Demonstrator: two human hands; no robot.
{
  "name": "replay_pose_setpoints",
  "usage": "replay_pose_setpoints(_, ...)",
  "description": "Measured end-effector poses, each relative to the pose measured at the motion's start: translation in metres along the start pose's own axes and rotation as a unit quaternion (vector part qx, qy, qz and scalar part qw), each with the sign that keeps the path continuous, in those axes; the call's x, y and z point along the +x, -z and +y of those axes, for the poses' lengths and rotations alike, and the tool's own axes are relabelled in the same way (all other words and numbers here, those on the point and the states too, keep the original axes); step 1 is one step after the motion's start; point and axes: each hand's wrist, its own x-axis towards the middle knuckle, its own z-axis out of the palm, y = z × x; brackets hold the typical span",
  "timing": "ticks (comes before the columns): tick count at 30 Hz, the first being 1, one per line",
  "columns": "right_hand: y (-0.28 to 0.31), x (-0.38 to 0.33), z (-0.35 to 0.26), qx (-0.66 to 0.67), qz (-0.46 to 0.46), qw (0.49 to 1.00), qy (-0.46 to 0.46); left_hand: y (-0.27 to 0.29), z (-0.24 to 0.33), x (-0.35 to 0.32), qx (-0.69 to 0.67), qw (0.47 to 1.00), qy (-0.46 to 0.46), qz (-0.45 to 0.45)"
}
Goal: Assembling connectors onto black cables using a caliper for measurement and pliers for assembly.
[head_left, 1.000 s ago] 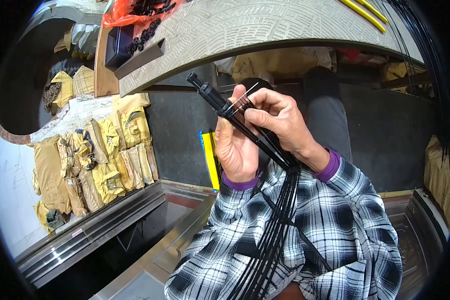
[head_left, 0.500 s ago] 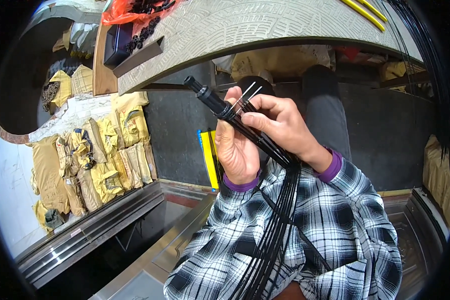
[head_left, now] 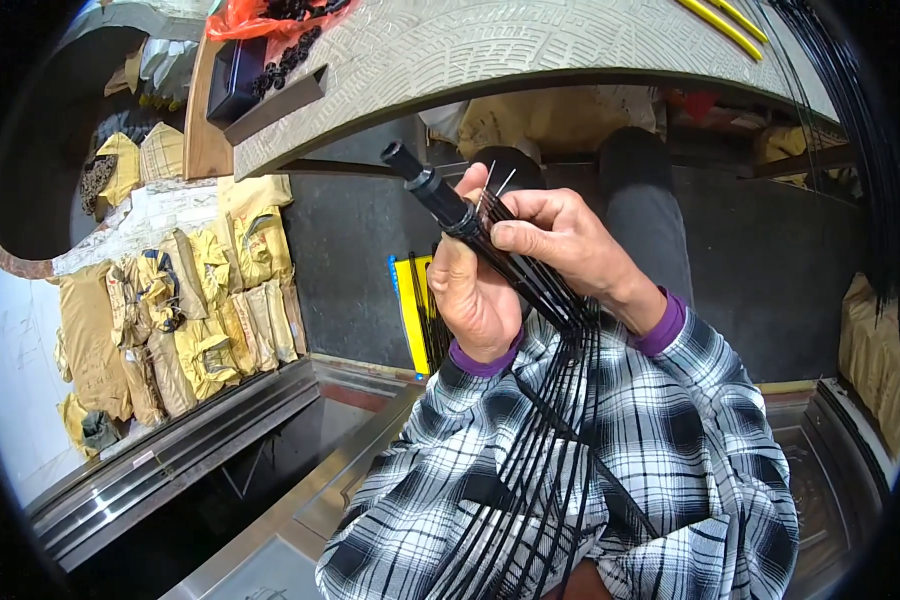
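Note:
My left hand is closed around a black stepped tube that looks like an umbrella shaft with a ridged collar. The tube's open end tilts up and to the left. Close beside it, my right hand pinches thin black rods, like umbrella ribs, near the collar. Two bare metal tips stick up between the hands. From the collar several rods run down over my checked sleeves and lap, fanned apart. Where the rods meet the collar is partly hidden by my fingers.
Ahead is a grey patterned table with a box of small black parts and yellow-handled pliers. A bundle of black rods hangs at the right. Wrapped packages lie at the left, and a yellow bag leans near my left wrist.
The rods over my lap have spread from a tight bunch into a wider fan. Less of the metal tips shows above my fingers, and the tube has shifted slightly right.

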Motion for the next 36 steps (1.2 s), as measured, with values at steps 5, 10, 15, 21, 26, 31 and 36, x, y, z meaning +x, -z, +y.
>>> replay_pose_setpoints(5, -0.003, -0.003, -0.013, 0.05, -0.006, 0.998, 0.03, 0.016, 0.019, 0.01, 0.1, 0.982, 0.14, -0.071)
replay_pose_setpoints(10, -0.011, 0.011, -0.022, 0.025, 0.117, 0.969, 0.215, 0.061, -0.007, -0.031, 0.179, 0.976, 0.044, -0.117)
replay_pose_setpoints(15, -0.022, 0.022, -0.013, -0.209, 0.099, 0.9, 0.37, 0.003, 0.006, 0.005, 0.214, 0.959, -0.174, -0.068)
replay_pose_setpoints(21, -0.029, 0.022, 0.012, -0.216, 0.128, 0.93, 0.269, -0.002, 0.017, 0.021, 0.084, 0.986, -0.108, 0.092)
replay_pose_setpoints(26, -0.028, 0.021, 0.015, -0.187, 0.061, 0.963, 0.183, 0.028, 0.018, 0.013, 0.052, 0.985, -0.117, 0.112)
replay_pose_setpoints(31, -0.033, 0.018, 0.027, -0.262, 0.062, 0.933, 0.237, 0.037, 0.019, 0.001, 0.053, 0.981, -0.119, 0.145)
replay_pose_setpoints(36, -0.043, 0.011, 0.024, -0.419, 0.097, 0.866, 0.257, 0.04, 0.02, -0.006, 0.056, 0.978, -0.132, 0.149)
